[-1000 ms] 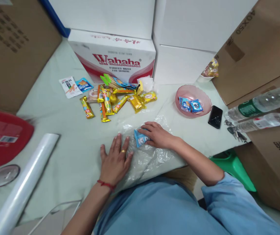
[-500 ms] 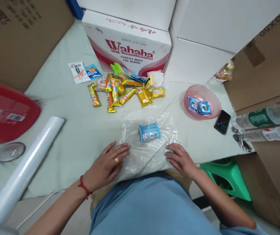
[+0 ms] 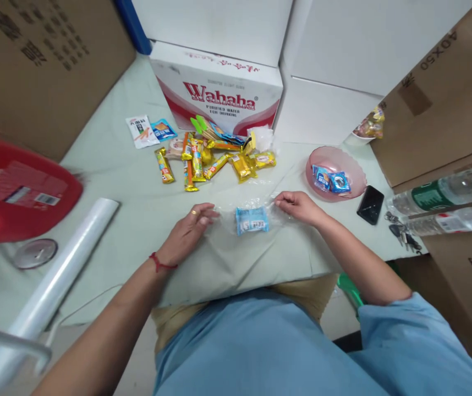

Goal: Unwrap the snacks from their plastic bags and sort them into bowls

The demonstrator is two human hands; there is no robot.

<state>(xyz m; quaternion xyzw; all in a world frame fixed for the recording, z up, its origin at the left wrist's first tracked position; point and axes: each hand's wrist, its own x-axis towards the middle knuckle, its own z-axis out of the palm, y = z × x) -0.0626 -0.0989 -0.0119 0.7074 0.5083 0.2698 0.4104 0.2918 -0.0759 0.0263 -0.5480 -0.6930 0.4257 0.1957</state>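
Note:
A small light-blue snack packet (image 3: 252,220) lies on the table between my hands, with clear plastic film (image 3: 228,215) around it. To the packet's left, my left hand (image 3: 192,226) has thumb and fingers closed on the film's edge. My right hand (image 3: 300,207) pinches the film on the other side, just right of the packet. The film is see-through, so its full outline is hard to make out. Beyond the hands lies a pile of yellow-wrapped snacks (image 3: 197,159).
A pink bowl (image 3: 357,190) holding blue packets stands right, beside a black phone (image 3: 370,205), keys (image 3: 403,234) and bottles (image 3: 446,192). At left are a film roll (image 3: 66,261), a round lid (image 3: 36,254) and a red container (image 3: 21,192). A Wahaha carton (image 3: 219,96) borders the back.
Both hands have moved away from the table's front edge, bringing the film's near part up toward the packet. Bare tablecloth now shows where the film lay flat. The packet stays in place.

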